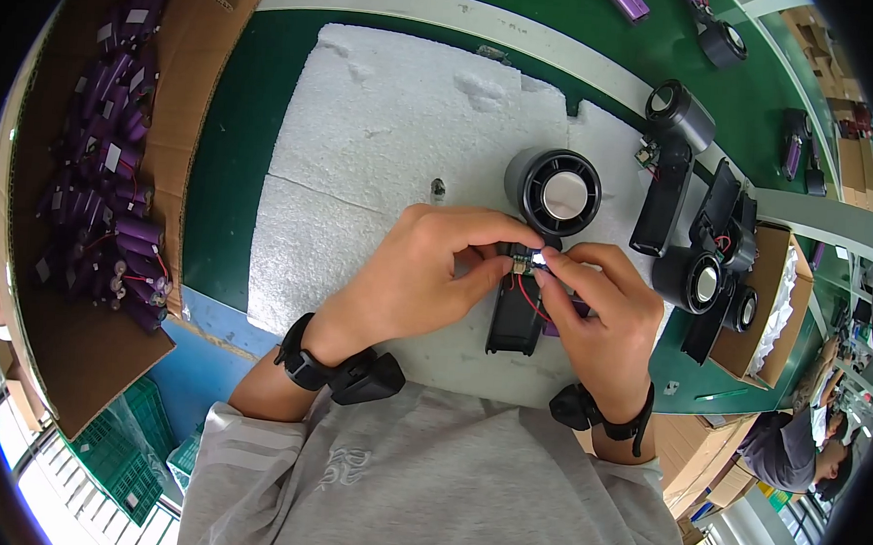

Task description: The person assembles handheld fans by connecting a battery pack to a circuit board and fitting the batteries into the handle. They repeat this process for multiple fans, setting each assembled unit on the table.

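My left hand [412,271] pinches the edge of a small circuit board [521,262] between thumb and fingertips. My right hand [607,306] is closed at the board's other side, its thumb and forefinger on a small white connector [539,259]. The board sits at the neck of a black handheld fan with a round head [551,192] and an open handle shell [515,321]. A red wire [526,297] runs down from the board. Beside the shell, a purple battery [552,328] shows partly beneath my right hand. The fingers hide whether the connector is seated.
White foam sheets [365,121] cover the green table under the work. At left stands a cardboard box [183,111] of purple wired batteries [107,157]. Several fan bodies [688,278] lie at right, near a smaller box [776,300]. A co-worker [792,449] sits at far right.
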A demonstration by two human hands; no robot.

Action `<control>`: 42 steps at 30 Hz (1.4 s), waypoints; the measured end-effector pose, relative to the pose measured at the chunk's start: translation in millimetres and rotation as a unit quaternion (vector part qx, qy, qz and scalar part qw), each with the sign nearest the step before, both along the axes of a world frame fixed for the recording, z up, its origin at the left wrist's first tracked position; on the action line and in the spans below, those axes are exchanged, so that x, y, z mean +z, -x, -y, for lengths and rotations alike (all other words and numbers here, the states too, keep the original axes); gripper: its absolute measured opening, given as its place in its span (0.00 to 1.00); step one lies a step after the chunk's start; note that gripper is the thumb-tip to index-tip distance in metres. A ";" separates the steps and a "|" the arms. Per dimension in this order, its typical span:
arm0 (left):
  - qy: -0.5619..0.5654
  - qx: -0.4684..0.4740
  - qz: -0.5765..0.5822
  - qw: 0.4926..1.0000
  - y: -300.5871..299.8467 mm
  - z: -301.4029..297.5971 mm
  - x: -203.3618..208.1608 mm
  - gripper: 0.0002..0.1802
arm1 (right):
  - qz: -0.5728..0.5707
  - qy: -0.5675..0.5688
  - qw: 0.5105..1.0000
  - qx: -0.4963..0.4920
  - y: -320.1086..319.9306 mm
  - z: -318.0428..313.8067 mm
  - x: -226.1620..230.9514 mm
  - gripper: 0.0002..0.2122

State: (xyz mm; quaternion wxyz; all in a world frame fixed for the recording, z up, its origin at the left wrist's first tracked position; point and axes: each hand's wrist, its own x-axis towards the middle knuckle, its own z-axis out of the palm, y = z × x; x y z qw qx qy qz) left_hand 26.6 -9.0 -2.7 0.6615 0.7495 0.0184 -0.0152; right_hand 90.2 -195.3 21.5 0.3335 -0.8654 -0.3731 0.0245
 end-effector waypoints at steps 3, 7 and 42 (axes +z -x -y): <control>-0.050 -0.008 0.034 0.998 -1.8 -0.8 -1.0 0.19 | -0.029 -0.061 0.998 -0.019 -4.5 0.1 -7.5 0.11; -0.121 -0.003 0.094 0.988 0.9 0.4 -3.5 0.20 | -0.174 -0.028 0.981 -0.078 -3.6 3.4 -7.3 0.14; -0.143 0.079 0.053 0.985 7.8 26.1 1.4 0.20 | 0.102 0.053 0.993 0.010 30.8 44.4 4.9 0.07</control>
